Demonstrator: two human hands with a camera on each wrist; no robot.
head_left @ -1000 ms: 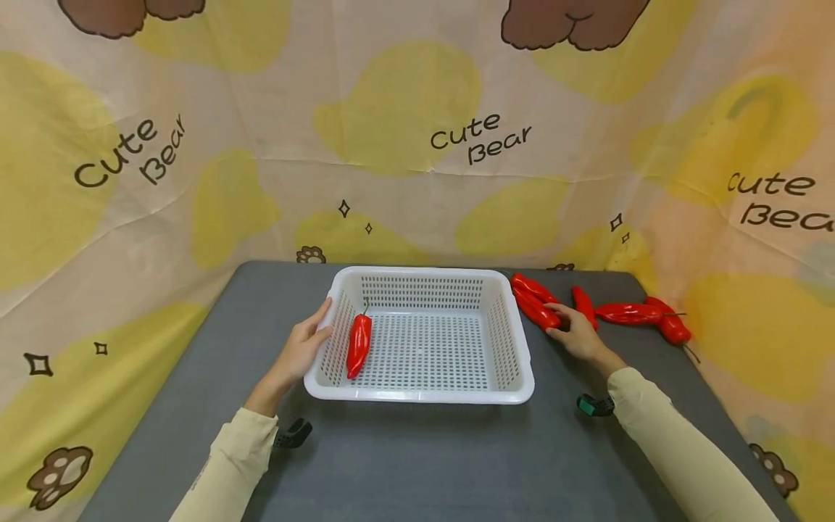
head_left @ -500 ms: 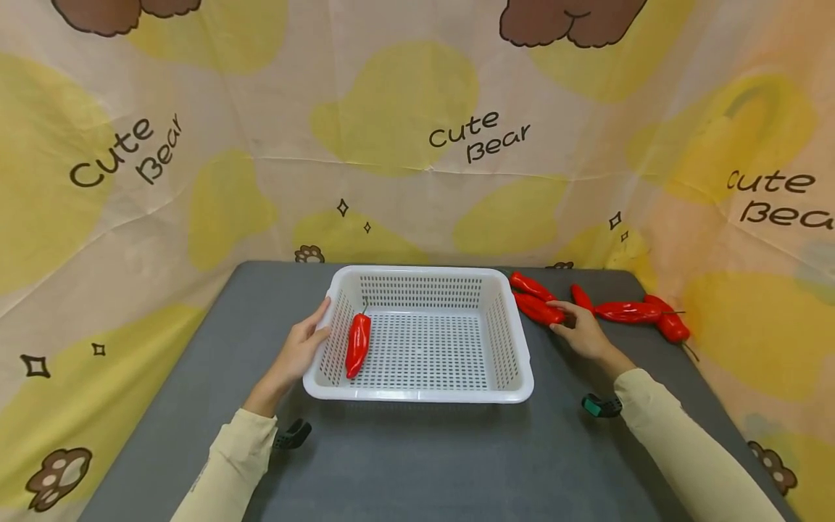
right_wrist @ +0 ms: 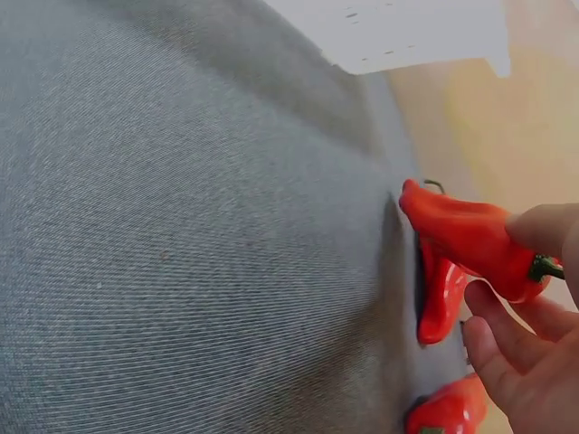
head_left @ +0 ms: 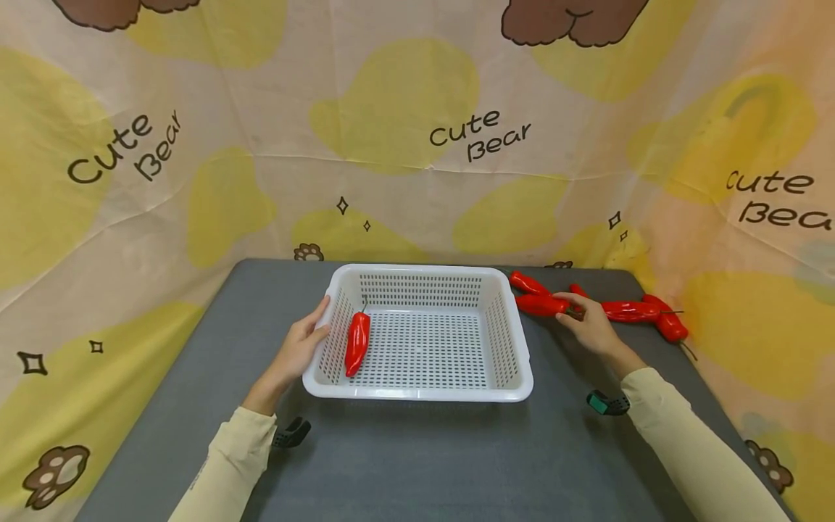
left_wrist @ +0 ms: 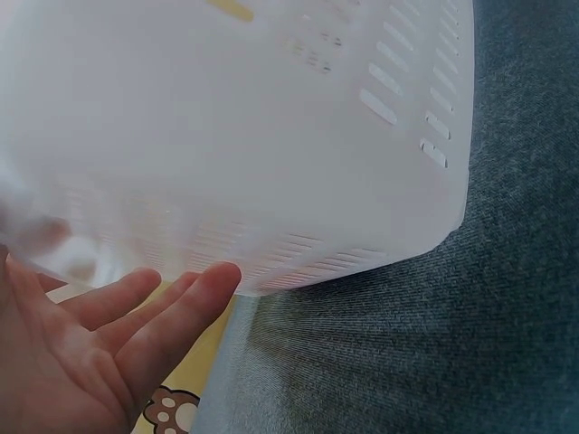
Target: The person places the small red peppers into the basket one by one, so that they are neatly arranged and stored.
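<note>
A white slotted plastic basket (head_left: 417, 395) stands on the grey table, one red chili pepper (head_left: 356, 344) lying along its left inside. My left hand (head_left: 303, 348) holds the basket's left rim; in the left wrist view its fingers (left_wrist: 181, 316) reach beneath the rim, against the outer wall. To the right of the basket, my right hand (head_left: 595, 326) pinches another red chili pepper (right_wrist: 466, 237) near its green stem, thumb on one side and fingers on the other. That pepper is lifted, its tip pointing toward the basket.
Behind the held pepper lies a red chili pepper (head_left: 527, 283) close to the basket's right side. Several more, including a sideways pepper (head_left: 629, 312), lie at the back right. A patterned cloth (head_left: 391, 145) hangs behind the table (head_left: 417, 464).
My right hand has drawn back to the right and taken up a pepper, which has turned from slanting to nearly level, its stem now showing. My left hand has stayed on the basket.
</note>
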